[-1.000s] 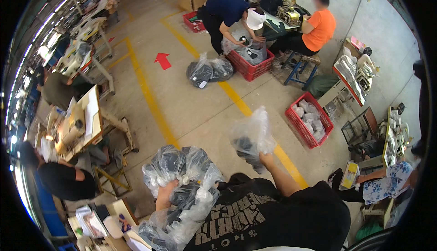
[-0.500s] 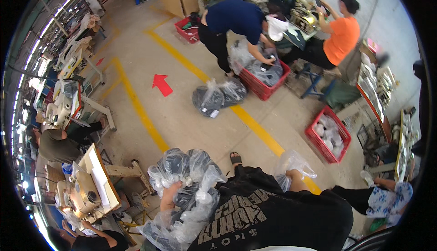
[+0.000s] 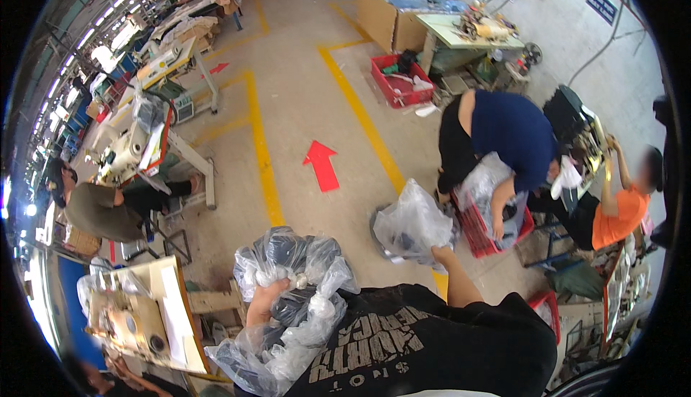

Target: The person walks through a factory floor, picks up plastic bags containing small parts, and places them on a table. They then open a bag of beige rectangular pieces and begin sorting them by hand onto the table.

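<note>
My left hand [image 3: 268, 295] is closed around the gathered necks of several clear plastic bags [image 3: 295, 256] with dark contents, bunched against my front. My right arm reaches forward, and my right hand [image 3: 444, 255] is closed on the edge of a thin clear plastic bag [image 3: 412, 217] that looks puffed out. Behind and under it, dark-filled bags [image 3: 381, 237] lie on the floor, mostly hidden by it; I cannot tell whether it touches them. Just to the right, a person in a blue top [image 3: 507, 127] bends over a red crate [image 3: 484, 242] of bagged things.
A red floor arrow [image 3: 322, 165] and yellow lines [image 3: 265, 159] mark the aisle ahead. Sewing tables [image 3: 180, 318] line the left, where people sit. A person in orange [image 3: 620, 213] sits at the right. Farther off stand another red crate [image 3: 403, 91] and a cardboard box [image 3: 392, 26].
My view has swung to the right side of the aisle's far end, shifting the scene rightward. My right hand has moved forward with the clear bag, toward the bags on the floor.
</note>
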Demonstrator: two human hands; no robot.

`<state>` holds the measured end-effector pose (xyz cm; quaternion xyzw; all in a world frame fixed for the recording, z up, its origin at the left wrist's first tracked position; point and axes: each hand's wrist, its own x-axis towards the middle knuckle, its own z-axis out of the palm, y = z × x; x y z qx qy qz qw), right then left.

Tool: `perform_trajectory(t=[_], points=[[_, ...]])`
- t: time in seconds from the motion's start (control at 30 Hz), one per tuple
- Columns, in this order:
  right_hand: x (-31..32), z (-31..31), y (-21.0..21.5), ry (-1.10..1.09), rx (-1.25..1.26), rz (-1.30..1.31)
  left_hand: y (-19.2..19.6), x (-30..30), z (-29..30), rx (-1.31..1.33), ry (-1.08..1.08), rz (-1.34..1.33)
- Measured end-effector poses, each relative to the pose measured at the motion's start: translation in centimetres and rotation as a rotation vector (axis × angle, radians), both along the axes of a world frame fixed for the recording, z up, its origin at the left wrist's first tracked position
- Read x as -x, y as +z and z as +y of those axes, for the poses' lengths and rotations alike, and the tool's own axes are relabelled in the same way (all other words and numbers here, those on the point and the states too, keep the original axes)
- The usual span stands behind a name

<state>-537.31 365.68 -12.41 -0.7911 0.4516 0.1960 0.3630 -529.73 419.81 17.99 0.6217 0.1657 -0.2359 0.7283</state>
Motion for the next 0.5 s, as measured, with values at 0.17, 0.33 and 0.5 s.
perform_trajectory(t=[0.17, 0.33, 0.5], points=[[-11.5, 2.3, -2.5, -0.165, -0.268, 0.108, 0.2, -18.3, -0.3, -0.047, -0.034, -0.026], [-18.6, 3.2, -5.4, -0.222, -0.359, 0.219, -2.8, -36.7, -1.4, -0.088, -0.089, -0.046], [-35.5, -0.4, -5.2, -0.135, -0.366, 0.377, -3.5, -57.6, -4.8, 0.019, -0.086, -0.01]])
